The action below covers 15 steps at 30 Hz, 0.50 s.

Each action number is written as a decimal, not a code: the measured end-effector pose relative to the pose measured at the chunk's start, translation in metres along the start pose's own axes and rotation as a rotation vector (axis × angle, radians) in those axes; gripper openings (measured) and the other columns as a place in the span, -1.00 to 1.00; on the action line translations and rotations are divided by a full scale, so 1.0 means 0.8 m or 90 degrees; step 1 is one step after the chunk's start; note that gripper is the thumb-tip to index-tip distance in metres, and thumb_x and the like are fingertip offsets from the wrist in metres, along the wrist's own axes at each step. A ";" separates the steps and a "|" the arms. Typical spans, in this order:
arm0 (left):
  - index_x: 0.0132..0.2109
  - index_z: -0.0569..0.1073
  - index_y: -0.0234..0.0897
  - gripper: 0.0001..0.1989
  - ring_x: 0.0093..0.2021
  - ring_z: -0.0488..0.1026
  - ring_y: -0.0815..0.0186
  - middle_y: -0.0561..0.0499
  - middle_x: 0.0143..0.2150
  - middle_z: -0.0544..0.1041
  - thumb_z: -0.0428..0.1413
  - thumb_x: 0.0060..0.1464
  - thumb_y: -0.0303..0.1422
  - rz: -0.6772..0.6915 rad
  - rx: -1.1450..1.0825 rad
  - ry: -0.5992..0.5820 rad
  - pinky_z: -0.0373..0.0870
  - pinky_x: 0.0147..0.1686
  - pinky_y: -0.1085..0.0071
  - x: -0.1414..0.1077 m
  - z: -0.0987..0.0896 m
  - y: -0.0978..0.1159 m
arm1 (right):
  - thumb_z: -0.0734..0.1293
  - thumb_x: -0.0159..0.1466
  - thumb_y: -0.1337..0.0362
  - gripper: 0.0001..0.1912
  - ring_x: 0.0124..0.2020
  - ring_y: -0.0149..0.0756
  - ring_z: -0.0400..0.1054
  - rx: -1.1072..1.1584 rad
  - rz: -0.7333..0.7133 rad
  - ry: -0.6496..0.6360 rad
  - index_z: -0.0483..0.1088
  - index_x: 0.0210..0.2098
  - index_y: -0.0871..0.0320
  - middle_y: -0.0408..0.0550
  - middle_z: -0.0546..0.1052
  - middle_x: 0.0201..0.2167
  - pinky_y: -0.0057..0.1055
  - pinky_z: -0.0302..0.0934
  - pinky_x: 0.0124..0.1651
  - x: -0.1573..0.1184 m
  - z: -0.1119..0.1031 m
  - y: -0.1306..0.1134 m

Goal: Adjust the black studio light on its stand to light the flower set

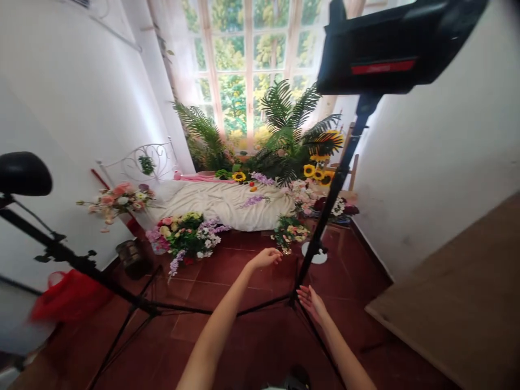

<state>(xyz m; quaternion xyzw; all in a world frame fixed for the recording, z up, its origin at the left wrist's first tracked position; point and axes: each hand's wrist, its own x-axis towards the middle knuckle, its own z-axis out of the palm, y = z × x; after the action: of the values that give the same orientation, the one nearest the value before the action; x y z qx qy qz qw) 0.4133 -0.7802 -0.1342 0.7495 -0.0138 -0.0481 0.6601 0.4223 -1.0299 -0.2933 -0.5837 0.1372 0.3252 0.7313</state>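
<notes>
My left hand (267,258) reaches forward over the red tiled floor, fingers loosely curled and apart, with nothing seen in it. Lower and to the right, my right hand (312,303) is open beside the lower part of a black light stand (325,222); whether its fingertips touch the stand cannot be made out. Atop that stand is a large black lamp head (382,54). Beyond my hands, a low bed with a cream cloth (231,203) has flower bunches (184,233) in front of it. Another bunch (290,233) lies near the bed's right front corner.
On the left stands another black light stand (101,279), its legs spread over the floor. A red bag (71,295) and a lantern-like object (132,257) are near it. A brown board (459,292) leans at the right. Palm fronds (286,119) rise before the window.
</notes>
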 end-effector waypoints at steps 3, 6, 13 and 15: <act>-0.20 0.44 -0.36 -0.63 -0.29 0.46 0.30 -0.11 -0.30 0.52 0.25 -0.18 -0.28 0.092 -0.014 0.078 0.36 -0.19 0.36 0.071 0.057 0.064 | 0.03 0.29 0.00 -0.55 -0.24 -0.35 0.45 -0.003 -0.032 -0.020 0.35 -0.13 0.17 0.09 0.50 -0.11 -0.44 0.31 -0.20 -0.001 -0.042 -0.076; -0.07 0.36 -0.35 -0.48 -0.05 0.40 0.19 -0.21 -0.06 0.45 0.28 -0.22 -0.27 0.199 -0.045 0.198 0.28 -0.01 0.28 0.130 0.108 0.137 | -0.09 0.31 -0.05 -0.43 -0.25 -0.35 0.44 -0.054 -0.018 -0.057 0.34 -0.12 0.20 0.13 0.48 -0.10 -0.45 0.30 -0.24 -0.002 -0.068 -0.142; -0.06 0.30 -0.25 -0.54 -0.08 0.40 0.24 -0.11 -0.07 0.45 0.21 -0.10 -0.18 0.374 -0.014 0.280 0.30 -0.05 0.30 0.205 0.187 0.286 | 0.00 0.27 -0.14 -0.42 -0.52 -0.41 0.37 0.142 0.081 -0.196 0.33 -0.26 0.25 0.01 0.49 -0.43 -0.55 0.19 -0.54 0.010 -0.078 -0.232; -0.15 0.35 -0.25 -0.62 -0.14 0.42 0.25 -0.08 -0.16 0.49 0.19 -0.09 -0.17 0.379 0.012 0.348 0.31 -0.09 0.32 0.221 0.198 0.310 | 0.07 0.27 -0.10 -0.50 -0.53 -0.43 0.35 0.186 0.074 -0.223 0.31 -0.32 0.24 -0.04 0.48 -0.46 -0.56 0.18 -0.56 0.013 -0.079 -0.241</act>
<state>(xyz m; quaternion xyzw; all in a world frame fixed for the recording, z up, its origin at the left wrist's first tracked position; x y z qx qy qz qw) 0.5852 -0.9832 0.0828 0.7038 -0.0543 0.3464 0.6178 0.5638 -1.1071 -0.1696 -0.3974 0.0870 0.4401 0.8005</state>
